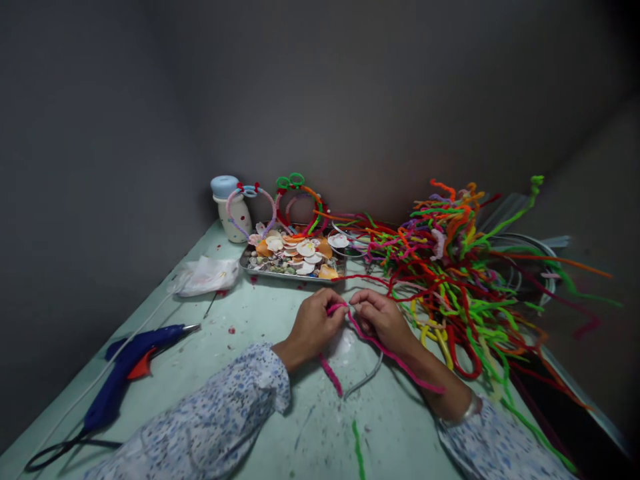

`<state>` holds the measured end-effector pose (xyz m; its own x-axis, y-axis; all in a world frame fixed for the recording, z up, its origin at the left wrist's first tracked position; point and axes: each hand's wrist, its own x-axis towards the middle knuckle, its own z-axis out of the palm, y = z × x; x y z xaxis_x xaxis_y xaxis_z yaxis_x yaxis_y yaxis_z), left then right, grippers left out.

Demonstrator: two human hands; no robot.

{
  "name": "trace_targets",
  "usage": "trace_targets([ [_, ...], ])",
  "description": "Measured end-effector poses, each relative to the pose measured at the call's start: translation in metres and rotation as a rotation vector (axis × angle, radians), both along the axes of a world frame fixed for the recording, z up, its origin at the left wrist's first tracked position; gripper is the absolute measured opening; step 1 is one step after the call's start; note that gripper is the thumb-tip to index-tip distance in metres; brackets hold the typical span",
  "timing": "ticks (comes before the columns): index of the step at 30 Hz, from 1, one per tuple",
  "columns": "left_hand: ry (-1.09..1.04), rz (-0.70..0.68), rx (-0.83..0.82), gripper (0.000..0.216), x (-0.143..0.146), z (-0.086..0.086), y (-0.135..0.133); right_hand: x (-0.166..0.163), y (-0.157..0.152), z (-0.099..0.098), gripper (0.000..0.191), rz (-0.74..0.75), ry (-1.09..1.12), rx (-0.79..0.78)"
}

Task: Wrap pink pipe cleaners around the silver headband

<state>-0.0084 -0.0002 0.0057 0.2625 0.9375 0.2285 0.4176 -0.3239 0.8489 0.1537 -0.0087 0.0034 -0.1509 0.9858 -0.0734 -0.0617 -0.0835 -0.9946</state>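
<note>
My left hand (320,320) is closed, pinching a pink pipe cleaner (400,363) against a thin hoop that looks like a headband. Pink winding covers the hoop's left side, while a bare grey stretch of the headband (367,381) curves toward my right wrist. Close by, my right hand (381,320) has its fingers curled at the pink pipe cleaner, whose loose end trails across the right forearm. The upper part of the hoop is hidden by my fingers. Below lies a short green pipe cleaner (358,450).
A metal tray (295,275) of shells stands behind my hands, with finished headbands (251,190) and a blue-lidded jar (234,217). Left are a blue glue gun (117,380) with its cable and a plastic bag (207,277). A tangled pipe-cleaner heap (450,253) and yellow-handled scissors (437,337) lie right.
</note>
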Motion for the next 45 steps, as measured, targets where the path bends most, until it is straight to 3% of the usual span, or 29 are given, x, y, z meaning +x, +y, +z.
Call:
trace_targets([
  [19, 0.047, 0.025, 0.081, 0.007, 0.000, 0.002, -0.001, 0.002, 0.001, -0.009, 0.013, 0.039, 0.049, 0.031],
  [26, -0.170, -0.019, -0.106, 0.013, -0.003, 0.003, 0.001, 0.005, 0.000, -0.005, 0.029, 0.099, 0.097, 0.033],
  [38, -0.520, 0.019, -0.360, 0.020, -0.002, 0.007, 0.008, 0.009, 0.002, -0.010, 0.051, 0.050, 0.197, 0.028],
  [45, -0.688, 0.032, -0.472, 0.024, -0.002, 0.003, 0.010, 0.004, 0.000, -0.004, 0.030, -0.034, -0.018, 0.110],
])
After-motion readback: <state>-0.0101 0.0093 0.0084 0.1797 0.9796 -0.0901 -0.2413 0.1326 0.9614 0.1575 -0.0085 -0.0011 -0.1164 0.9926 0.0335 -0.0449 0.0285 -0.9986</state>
